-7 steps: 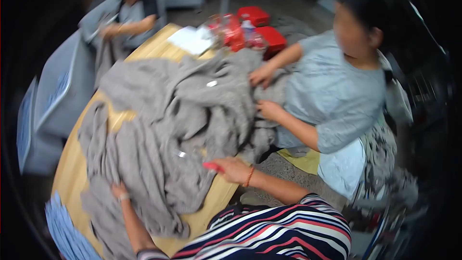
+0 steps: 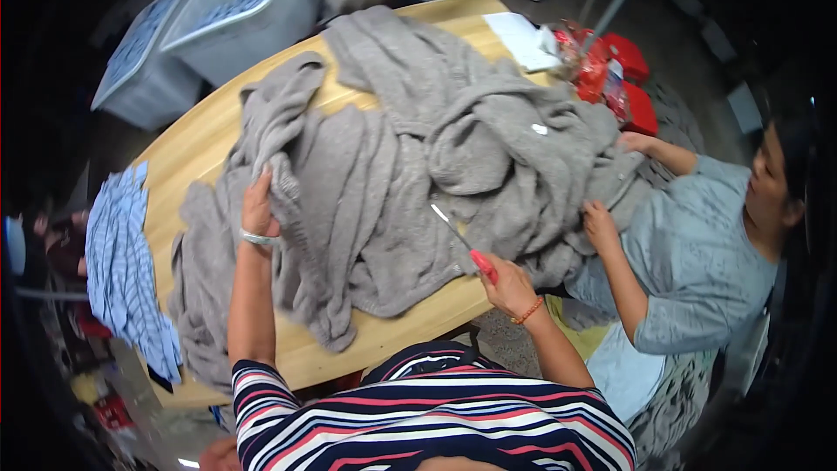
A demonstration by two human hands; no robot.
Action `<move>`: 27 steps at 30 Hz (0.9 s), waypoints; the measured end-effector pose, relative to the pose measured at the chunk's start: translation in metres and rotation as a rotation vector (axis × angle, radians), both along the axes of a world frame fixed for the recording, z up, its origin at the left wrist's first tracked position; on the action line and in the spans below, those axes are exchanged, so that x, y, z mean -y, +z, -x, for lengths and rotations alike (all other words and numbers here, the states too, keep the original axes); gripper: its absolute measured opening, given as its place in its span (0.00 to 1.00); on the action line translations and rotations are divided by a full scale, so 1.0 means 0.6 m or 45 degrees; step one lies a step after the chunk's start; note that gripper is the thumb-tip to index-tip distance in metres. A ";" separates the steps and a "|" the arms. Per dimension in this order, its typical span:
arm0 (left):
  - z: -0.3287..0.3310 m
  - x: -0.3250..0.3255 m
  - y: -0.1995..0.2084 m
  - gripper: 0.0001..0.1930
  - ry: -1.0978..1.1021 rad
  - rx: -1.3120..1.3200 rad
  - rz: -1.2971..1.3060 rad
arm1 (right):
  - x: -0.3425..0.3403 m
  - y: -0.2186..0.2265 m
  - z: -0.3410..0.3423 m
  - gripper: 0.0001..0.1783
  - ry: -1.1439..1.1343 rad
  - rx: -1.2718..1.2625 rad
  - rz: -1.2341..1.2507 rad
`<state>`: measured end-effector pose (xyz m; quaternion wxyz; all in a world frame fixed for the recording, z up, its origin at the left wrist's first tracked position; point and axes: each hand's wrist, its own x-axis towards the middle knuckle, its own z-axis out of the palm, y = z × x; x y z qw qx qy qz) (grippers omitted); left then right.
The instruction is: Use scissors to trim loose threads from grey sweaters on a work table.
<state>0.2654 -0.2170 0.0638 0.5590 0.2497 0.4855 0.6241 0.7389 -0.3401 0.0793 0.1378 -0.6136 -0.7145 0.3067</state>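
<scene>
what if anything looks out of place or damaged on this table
Mainly the blue striped cloth: it overhangs the left edge of the table, so it looks loosely placed. The grey knit fabric lies bunched, but I see no clear damage or spill.

The head view looks out from the wearer's own head, upright and unmirrored, so its left is the wearer's left. It faces forward and steeply down onto the bench (image 2: 202,155), near enough that the striped shirt (image 2: 436,419) fills the bottom edge, while the left hand (image 2: 257,205) and right hand (image 2: 513,290) show around mid-height. Its wide fisheye field takes in most of the bench, grey bins (image 2: 253,39) at upper left and a co-worker (image 2: 689,253) at right, darkening toward a round rim.
</scene>
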 end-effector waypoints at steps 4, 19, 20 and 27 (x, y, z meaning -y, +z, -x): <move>-0.090 0.157 0.123 0.23 0.058 0.539 -0.295 | -0.003 0.013 -0.006 0.20 0.096 0.031 -0.005; -0.154 0.155 -0.004 0.46 0.038 -2.488 0.126 | -0.057 0.008 0.054 0.19 0.293 0.022 0.058; -0.124 0.122 -0.058 0.43 -0.016 -2.546 0.225 | -0.060 0.016 0.064 0.20 0.328 0.009 0.055; 0.007 0.017 0.026 0.19 0.212 0.407 0.001 | -0.064 0.020 0.030 0.19 0.243 0.002 0.045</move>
